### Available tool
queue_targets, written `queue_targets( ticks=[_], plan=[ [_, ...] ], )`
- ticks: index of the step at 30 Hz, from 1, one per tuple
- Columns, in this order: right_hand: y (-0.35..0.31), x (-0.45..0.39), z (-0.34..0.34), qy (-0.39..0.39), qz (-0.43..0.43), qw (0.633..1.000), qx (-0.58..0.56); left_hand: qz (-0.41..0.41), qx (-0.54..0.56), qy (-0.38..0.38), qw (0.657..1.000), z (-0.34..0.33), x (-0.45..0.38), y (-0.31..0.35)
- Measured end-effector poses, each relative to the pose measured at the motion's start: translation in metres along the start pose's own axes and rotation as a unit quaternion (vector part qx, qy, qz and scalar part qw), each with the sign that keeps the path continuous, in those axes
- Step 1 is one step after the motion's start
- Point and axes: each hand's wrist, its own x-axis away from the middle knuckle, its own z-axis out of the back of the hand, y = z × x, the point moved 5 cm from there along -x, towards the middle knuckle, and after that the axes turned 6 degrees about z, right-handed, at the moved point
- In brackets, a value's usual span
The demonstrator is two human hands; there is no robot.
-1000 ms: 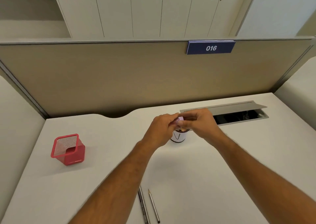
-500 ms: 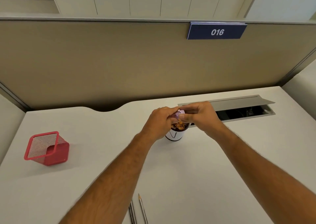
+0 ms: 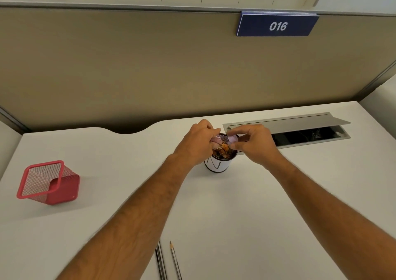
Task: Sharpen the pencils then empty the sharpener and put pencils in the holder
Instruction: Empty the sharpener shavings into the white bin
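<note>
sharpener in two halves above the cup

my left hand has its fingers curled around one lilac piece of the sharpener, tilted over the small white cup. my right hand pinches the other lilac piece between thumb and fingertips, just beside the first and also above the cup's mouth. orange and dark shavings sit heaped at the cup's rim, right under both pieces. the cup stands on the white desk, next to the open grey cable hatch. near the desk's front edge lie the pencils, points away from me, close together between my forearms. the red mesh holder stands well apart on my left. a blue plate reading 016 hangs on the partition.
</note>
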Motion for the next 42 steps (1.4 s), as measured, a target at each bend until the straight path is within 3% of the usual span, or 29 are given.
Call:
queue_targets(
  ticks=[5, 11, 20, 24, 27, 33, 42],
  plan=[
    [-0.006, 0.000, -0.002, 0.007, 0.053, 0.995, 0.078, -0.030, -0.064, -0.036, 0.997, 0.000, -0.004, 0.012],
    [-0.005, 0.005, -0.005, 0.020, 0.084, 0.990, 0.109, 0.021, 0.109, 0.002, 0.994, 0.006, -0.007, 0.005],
    [0.000, 0.012, -0.008, 0.049, 0.054, 0.996, 0.051, 0.034, 0.158, 0.052, 0.985, 0.006, -0.009, -0.003],
    [-0.004, 0.011, -0.010, 0.044, 0.108, 0.983, 0.143, 0.039, 0.181, 0.050, 0.982, 0.004, -0.009, -0.005],
    [-0.001, 0.011, -0.008, 0.079, 0.096, 0.989, 0.077, 0.033, 0.196, 0.051, 0.979, 0.007, -0.004, -0.005],
    [0.017, 0.013, -0.002, 0.092, -0.011, 0.984, -0.152, 0.083, 0.276, 0.064, 0.955, 0.008, 0.007, -0.012],
    [0.016, 0.021, 0.004, 0.103, 0.020, 0.971, -0.213, 0.107, 0.343, 0.058, 0.932, 0.000, 0.015, -0.019]
  ],
)
